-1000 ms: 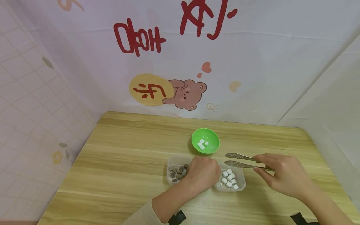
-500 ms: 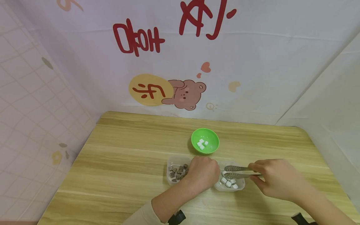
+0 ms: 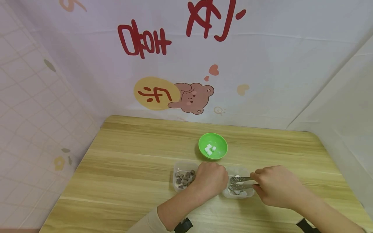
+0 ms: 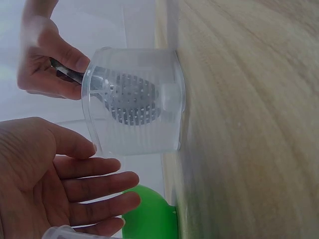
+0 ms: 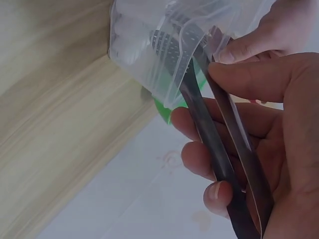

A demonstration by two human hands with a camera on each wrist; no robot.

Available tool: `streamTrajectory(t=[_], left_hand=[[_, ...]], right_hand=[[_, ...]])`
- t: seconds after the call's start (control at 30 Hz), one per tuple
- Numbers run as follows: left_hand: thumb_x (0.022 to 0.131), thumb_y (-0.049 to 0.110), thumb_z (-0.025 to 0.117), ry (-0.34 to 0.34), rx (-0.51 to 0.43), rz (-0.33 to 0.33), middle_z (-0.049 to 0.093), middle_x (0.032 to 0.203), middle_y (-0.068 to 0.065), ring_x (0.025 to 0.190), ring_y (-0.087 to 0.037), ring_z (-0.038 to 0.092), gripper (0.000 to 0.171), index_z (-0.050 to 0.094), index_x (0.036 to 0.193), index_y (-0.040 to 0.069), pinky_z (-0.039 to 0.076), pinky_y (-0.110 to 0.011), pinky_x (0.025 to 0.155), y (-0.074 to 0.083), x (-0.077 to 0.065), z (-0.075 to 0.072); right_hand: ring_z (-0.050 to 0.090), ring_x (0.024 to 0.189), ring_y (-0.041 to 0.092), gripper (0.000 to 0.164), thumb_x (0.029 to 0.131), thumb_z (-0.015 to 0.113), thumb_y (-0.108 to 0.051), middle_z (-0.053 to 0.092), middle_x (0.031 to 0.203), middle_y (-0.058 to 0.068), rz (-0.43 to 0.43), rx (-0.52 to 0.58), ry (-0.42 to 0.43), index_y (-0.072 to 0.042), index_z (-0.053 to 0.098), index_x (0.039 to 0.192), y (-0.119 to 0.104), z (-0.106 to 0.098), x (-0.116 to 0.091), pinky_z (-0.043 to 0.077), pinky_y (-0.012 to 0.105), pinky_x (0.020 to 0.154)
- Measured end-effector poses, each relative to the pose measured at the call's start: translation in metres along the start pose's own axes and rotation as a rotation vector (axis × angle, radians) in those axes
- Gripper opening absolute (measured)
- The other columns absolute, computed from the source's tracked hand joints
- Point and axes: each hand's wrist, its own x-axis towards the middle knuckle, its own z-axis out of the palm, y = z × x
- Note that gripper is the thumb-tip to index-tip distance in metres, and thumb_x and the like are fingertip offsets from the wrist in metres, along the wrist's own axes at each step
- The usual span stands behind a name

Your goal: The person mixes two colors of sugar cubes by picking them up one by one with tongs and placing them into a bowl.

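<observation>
In the head view my right hand (image 3: 276, 187) holds metal tongs (image 3: 240, 179), thumb on one arm and fingers along the other. Their perforated tips are down inside a clear plastic box (image 3: 247, 194) of white cubes (image 3: 243, 193). Whether a cube sits between the tips, I cannot tell. The left hand (image 4: 65, 184) has relaxed, slightly bent fingers, and its thumb tip is at the rim of that box. From above, this hand hides part of a second clear box (image 3: 175, 168) with brown cubes (image 3: 185, 178).
Behind the boxes stands a green bowl (image 3: 220, 152) with several white cubes (image 3: 208, 149) in it. A wooden table (image 3: 131, 161) bears everything. Printed cloth walls (image 3: 262, 64) close off the back and both sides.
My right hand has moved left and down, bringing the tongs from above the right-hand box into it among the white cubes. The left hand has stayed in place.
</observation>
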Motion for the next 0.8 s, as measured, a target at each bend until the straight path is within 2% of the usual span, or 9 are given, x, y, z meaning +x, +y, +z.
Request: streamTrajectory(t=[0.1,0.17,0.43,0.63,0.8], left_hand=[[0.083,0.013,0.068,0.005,-0.006,0.004,0.032,0.049,0.011,0.042,-0.005,0.031,0.047,0.037,0.05,0.023,0.027,-0.025,0.037,-0.001,0.0,0.001],[0.081,0.012,0.068,0.005,-0.011,0.002,0.031,0.048,0.011,0.042,-0.005,0.03,0.046,0.036,0.05,0.023,0.027,-0.025,0.037,-0.001,-0.001,0.001],[0.081,0.012,0.068,0.015,-0.028,-0.011,0.033,0.048,0.011,0.042,-0.006,0.032,0.045,0.037,0.05,0.023,0.027,-0.026,0.038,-0.003,-0.002,0.001],[0.084,0.015,0.069,0.033,-0.012,-0.008,0.033,0.048,0.011,0.042,-0.005,0.031,0.047,0.038,0.05,0.023,0.027,-0.026,0.037,-0.002,-0.002,0.0],[0.086,0.015,0.069,0.015,-0.037,-0.011,0.032,0.048,0.011,0.042,-0.005,0.031,0.048,0.038,0.05,0.023,0.027,-0.025,0.037,0.0,-0.002,-0.001]], right_hand=[[0.024,0.053,0.001,0.039,0.068,0.083,-0.016,0.029,0.062,-0.016,-0.016,-0.014,0.014,-0.022,0.045,0.069,-0.002,0.001,0.002,0.026,0.024,0.047],[0.023,0.053,0.002,0.04,0.069,0.083,-0.016,0.029,0.062,-0.016,-0.022,-0.013,0.002,-0.022,0.044,0.068,-0.003,0.0,0.005,0.026,0.024,0.047],[0.023,0.054,0.002,0.037,0.071,0.084,-0.015,0.03,0.062,-0.014,-0.029,-0.004,-0.049,-0.021,0.048,0.067,-0.007,-0.001,0.012,0.027,0.023,0.047],[0.024,0.054,0.002,0.034,0.072,0.083,-0.013,0.032,0.062,-0.015,-0.032,-0.006,-0.057,-0.021,0.05,0.067,-0.006,0.0,0.011,0.029,0.024,0.046],[0.026,0.054,-0.001,0.032,0.074,0.084,-0.013,0.036,0.062,-0.017,0.012,0.026,-0.037,-0.021,0.054,0.07,-0.004,-0.003,0.006,0.029,0.022,0.048]])
